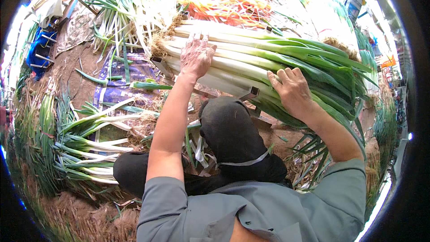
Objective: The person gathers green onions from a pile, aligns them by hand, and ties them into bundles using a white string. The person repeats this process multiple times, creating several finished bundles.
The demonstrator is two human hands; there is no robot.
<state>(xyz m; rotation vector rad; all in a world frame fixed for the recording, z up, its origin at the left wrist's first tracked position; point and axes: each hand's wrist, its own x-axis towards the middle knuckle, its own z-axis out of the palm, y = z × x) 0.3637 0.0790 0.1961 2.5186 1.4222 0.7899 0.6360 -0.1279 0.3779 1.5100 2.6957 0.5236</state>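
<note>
A thick bundle of large green onions (235, 64) lies across a metal frame in front of me, roots at the left and green leaves at the right. My left hand (196, 53) rests palm down on the white stalks near the roots, fingers stretched away from me. Farther along, where white turns to green, my right hand (290, 87) curls its fingers and thumb over stalks at the near side. Square steel tube ends of the frame (252, 92) stick up around the bundle; its lower part is mostly hidden.
Loose green onions (104, 148) lie on the ground by my left knee, near a printed purple plastic sheet (127, 70). Beyond the bundle are orange ties (228, 8) and another onion heap (137, 10). Tied bundles (47, 121) line the left side. A blue crate (42, 52) stands at far left.
</note>
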